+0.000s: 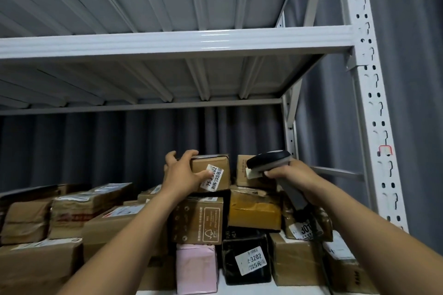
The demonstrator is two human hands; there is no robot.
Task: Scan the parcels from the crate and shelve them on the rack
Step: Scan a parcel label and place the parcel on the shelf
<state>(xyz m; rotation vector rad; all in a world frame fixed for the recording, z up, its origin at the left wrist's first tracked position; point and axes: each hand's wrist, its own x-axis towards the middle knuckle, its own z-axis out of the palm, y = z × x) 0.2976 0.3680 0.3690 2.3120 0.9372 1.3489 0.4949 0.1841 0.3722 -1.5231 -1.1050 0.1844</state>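
Head view: the left hand (183, 172) clamps the small brown parcel (209, 163), fingers over its top edge, thumb on the white label on its front. The parcel sits atop the stacked boxes on the white rack (366, 93). The right hand (286, 172) is wrapped round the handle of a grey scanner (268, 161), whose head is just right of the parcel. A pink parcel (196, 268) and a black parcel (245, 244) sit at the shelf's front edge.

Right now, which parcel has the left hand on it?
The small brown box on top, left of the scanner, white label facing out; left hand grips its corner.
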